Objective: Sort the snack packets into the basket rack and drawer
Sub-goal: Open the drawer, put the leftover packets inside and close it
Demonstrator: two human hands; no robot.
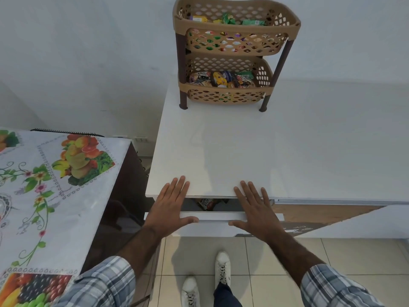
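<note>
The fingers [179,187] of the left hand [170,207] and those of the right hand [254,209] lie straight and slightly spread across the front edge of the white counter [243,151]. That is where the first risk sits: if the drawer [221,217], which stands a little open below them, is pushed home with the hands like this, the thumbs could be nipped in the narrowing gap. A snack packet [207,203] shows in that gap between the hands. It looks to ride high, so it may catch under the counter's edge and be crushed or jam the drawer. An uneven shove could skew the drawer, and a hard one might jolt the basket rack [234,52] at the back of the counter, whose upper and lower baskets both hold packets. As for the pose, both palms face down and hold nothing. Each thumb points inward along the drawer's top lip, though I cannot tell whether it presses there. The wrists are level, and the bare forearms run back and outward to rolled checked sleeves [106,282].
</note>
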